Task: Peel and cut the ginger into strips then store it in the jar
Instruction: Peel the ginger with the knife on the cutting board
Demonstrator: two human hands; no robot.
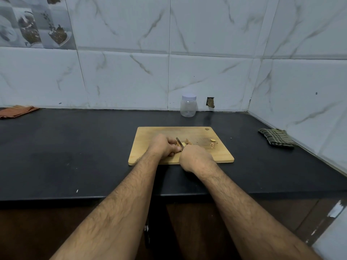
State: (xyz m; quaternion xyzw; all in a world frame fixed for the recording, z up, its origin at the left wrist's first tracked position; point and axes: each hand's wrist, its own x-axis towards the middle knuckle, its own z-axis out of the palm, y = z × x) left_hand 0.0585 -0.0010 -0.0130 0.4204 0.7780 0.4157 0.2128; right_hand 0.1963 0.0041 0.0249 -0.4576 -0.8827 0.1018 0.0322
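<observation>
Landmark: the wooden cutting board (150, 147), lying flat on my black counter (75, 147); every place below is given from it.
Orange cloth (16, 111): far left of the board and behind it, folded against the foot of the wall.
My left hand (163, 147): over the board's near left part, fingers curled round a piece of ginger (183, 146) and pinning it down. Only a small pale bit of it shows between my 2 hands.
Knife (179, 142): its thin blade rises at a slant between my hands, just right of my left fingers and touching the ginger. The handle is hidden inside my right fist.
My right hand (195, 158): over the board's near middle, just right of the left hand, fingers wrapped tight round the knife handle.
Cut pieces (188, 141): a few brownish bits on the board just behind my right hand.
Peel scraps (213, 143): a small heap toward the board's right side, apart from my hands.
Jar (188, 106): clear plastic, white lid on, upright behind the board near its middle, close to the tiled wall. I see no ginger in it.
Checked cloth (276, 137): right of the board, well apart, bunched near the side wall.
</observation>
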